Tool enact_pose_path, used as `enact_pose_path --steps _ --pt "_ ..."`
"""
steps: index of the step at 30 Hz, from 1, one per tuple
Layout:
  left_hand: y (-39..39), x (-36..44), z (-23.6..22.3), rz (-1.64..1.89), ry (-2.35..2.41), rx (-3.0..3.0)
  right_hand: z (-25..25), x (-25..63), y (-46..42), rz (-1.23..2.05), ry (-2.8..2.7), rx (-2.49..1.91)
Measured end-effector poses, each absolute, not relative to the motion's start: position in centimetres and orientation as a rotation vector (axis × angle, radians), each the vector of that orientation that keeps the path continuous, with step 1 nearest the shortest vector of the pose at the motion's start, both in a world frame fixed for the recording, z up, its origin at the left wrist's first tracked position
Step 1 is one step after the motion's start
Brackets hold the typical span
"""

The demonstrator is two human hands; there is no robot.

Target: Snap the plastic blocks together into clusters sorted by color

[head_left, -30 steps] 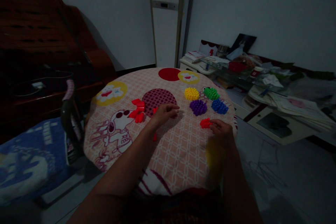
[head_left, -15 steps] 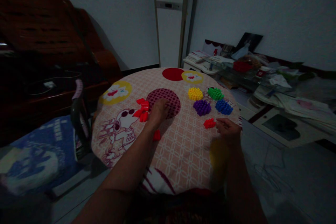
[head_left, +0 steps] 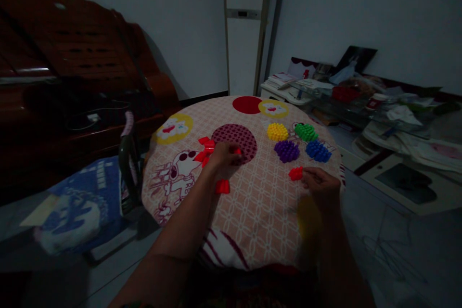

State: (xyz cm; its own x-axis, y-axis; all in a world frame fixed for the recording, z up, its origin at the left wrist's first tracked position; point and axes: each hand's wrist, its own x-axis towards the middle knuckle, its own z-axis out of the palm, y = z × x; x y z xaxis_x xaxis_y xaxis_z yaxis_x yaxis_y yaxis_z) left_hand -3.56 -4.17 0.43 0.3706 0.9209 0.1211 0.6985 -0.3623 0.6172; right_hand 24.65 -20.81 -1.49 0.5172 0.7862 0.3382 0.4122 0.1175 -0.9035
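Note:
My left hand [head_left: 224, 154] is over the dark red dotted circle of the tablecloth, its fingers closed on a small red plastic piece [head_left: 237, 151]. Loose red pieces [head_left: 206, 144] lie just left of that hand, partly hidden by it. Another red piece [head_left: 223, 186] rests nearer me, beside the left forearm. At the right side of the table, my right hand [head_left: 321, 184] pinches the edge of a small red cluster [head_left: 296, 173]. Beyond it sit bunched, knobbly plastic clusters: yellow [head_left: 277, 132], green [head_left: 306, 132], purple [head_left: 287, 151] and blue [head_left: 318, 151].
A patterned cloth [head_left: 260, 216] covers the round table. To the left stand a chair with a blue cover [head_left: 86, 202] and a wooden bench [head_left: 90, 53]. A cluttered glass-topped cabinet [head_left: 325, 94] is at the right; a tall white unit [head_left: 243, 53] stands behind.
The view has swung slightly left, so everything sits farther right in the picture. A red piece now shows at my left fingertips. My right hand stays at the red cluster.

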Motion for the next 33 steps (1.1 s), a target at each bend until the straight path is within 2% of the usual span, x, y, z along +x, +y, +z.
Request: enact_pose_path --steps 4,9,15,19,23,28,33 --pt "-5.9 -0.9 1.1 0.797 0.977 2.098 -0.9 22.3 -20.6 0.494 -1.128 -1.457" --pt "-9.4 1.7 2.4 0.724 0.557 2.152 -0.8 19.3 -20.1 0.8 -1.137 -1.402" --pt "-10.1 2.3 1.9 0.699 0.321 2.175 -1.2 18.4 -20.1 1.236 -0.991 -1.139" --pt "-10.4 2.7 1.4 0.736 0.252 2.196 -1.8 18.8 -20.3 1.368 -0.906 -1.047" --pt "-10.4 2.7 1.5 0.74 0.211 2.182 -1.2 20.7 -20.9 1.242 -0.949 -1.081" --pt "-8.7 1.2 1.6 0.836 0.438 2.014 -0.1 26.0 -21.7 0.72 -0.866 -1.246" --pt "-7.7 0.6 1.3 0.874 0.563 1.873 -1.2 30.1 -20.9 0.724 -0.9 -1.497"
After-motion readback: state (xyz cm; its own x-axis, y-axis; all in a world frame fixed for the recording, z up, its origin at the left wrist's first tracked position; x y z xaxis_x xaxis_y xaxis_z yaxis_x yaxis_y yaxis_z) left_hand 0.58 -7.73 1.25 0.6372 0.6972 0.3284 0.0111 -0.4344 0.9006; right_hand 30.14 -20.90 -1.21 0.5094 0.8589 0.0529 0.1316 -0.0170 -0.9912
